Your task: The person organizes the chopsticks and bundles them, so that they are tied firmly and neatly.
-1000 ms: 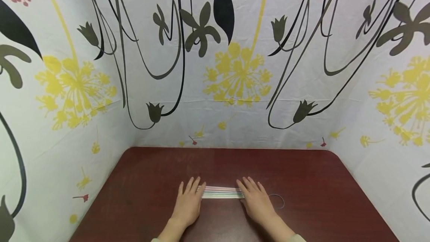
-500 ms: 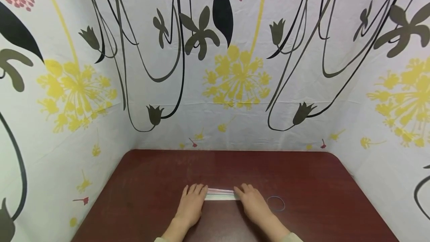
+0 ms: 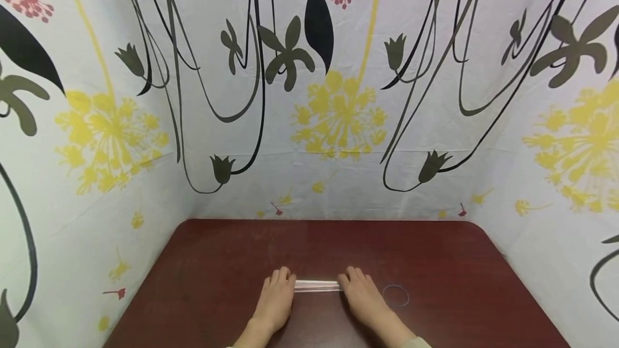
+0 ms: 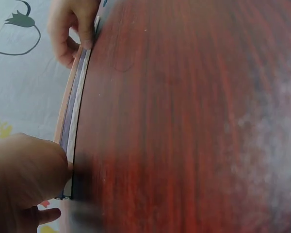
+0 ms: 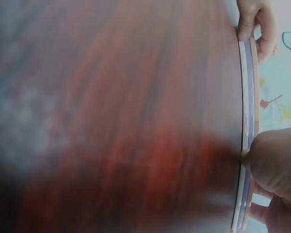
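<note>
Several long, thin pastel sticks (image 3: 316, 286) lie side by side in a narrow bundle across the table. My left hand (image 3: 275, 297) grips the bundle near its left end, fingers bent over the far side. Near the other end, my right hand (image 3: 365, 297) holds it the same way. In the left wrist view, the sticks (image 4: 75, 102) show orange, purple and whitish stripes, and a thumb lies along the near side. Both gripped parts are partly hidden by the fingers. Right of the right hand lies a thin bluish loop (image 3: 408, 295), like a rubber band.
The dark red wooden table (image 3: 232, 251) has rounded far corners. A white cloth (image 3: 338, 192) printed with flowers and stems hangs behind it and on both sides.
My hands have gone from lying nearly flat on a wider row to curling round it, a little closer together. The row of sticks looks narrower and turned, and the loop stays put.
</note>
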The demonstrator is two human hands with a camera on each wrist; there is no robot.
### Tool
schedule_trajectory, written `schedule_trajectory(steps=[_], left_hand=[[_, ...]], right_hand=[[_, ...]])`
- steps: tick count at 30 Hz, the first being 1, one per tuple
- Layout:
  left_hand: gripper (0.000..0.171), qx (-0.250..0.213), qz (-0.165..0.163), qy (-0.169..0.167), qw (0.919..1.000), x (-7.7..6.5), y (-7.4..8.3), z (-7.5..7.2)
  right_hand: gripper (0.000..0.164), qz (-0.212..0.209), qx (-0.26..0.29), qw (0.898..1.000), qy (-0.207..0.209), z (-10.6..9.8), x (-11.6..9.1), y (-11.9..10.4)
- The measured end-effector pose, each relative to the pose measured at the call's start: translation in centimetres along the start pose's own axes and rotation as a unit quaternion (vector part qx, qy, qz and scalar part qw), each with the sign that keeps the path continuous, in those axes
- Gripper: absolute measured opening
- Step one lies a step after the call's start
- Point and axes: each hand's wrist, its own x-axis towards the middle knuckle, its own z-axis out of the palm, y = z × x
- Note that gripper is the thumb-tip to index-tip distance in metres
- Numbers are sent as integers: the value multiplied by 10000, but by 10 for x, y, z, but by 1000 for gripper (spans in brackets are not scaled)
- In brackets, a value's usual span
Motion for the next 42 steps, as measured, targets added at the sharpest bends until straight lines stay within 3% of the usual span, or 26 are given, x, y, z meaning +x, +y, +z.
schedule_trajectory(steps=[5,10,18,27,34,42], left_hand=[[37,74,20,88,9999,0,0,1],[33,203,155,223,9994,-2,1,2],[26,380,149,659,9970,-3,4,11],[24,551,-1,421,9976,-4,9,10],[20,505,-97,274,9983,-7,11,9],[19,368,-71,201,9991,-10,12,6]], right_hand=[[33,42,-51,9999,-105,-2,1,-3],[22,-147,-356,9992,100,-3,4,-9],[31,-145,-719,9966,376,4,3,-13],[26,-323,-944,9930,629,13,1,-16],[24,-165,-818,9965,14,6,0,-21],[28,-250,-687,9973,-63,9,-1,-18]])
